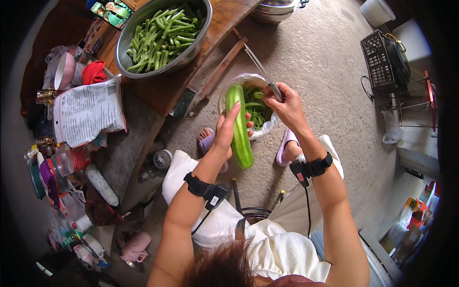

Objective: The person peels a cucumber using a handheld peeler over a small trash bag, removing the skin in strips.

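Observation:
A long green gourd or cucumber (239, 125), pale along its upper part, lies in my left hand (229, 131), which is shut around it with the thumb on top. My right hand (285, 104) grips a metal-handled peeler (263, 68), its long slotted blade pointing up and to the left, apart from the vegetable. Below both hands, on the floor, is a bin lined with a white plastic bag (267, 132), holding green peelings and leaves (257, 114).
A steel bowl of cut green beans (120, 59) stands on the wooden table (165, 93) at the upper left, beside a lit phone (113, 12). A wooden bar (224, 68) slants below the table edge. A black crate (376, 61) is at the right.

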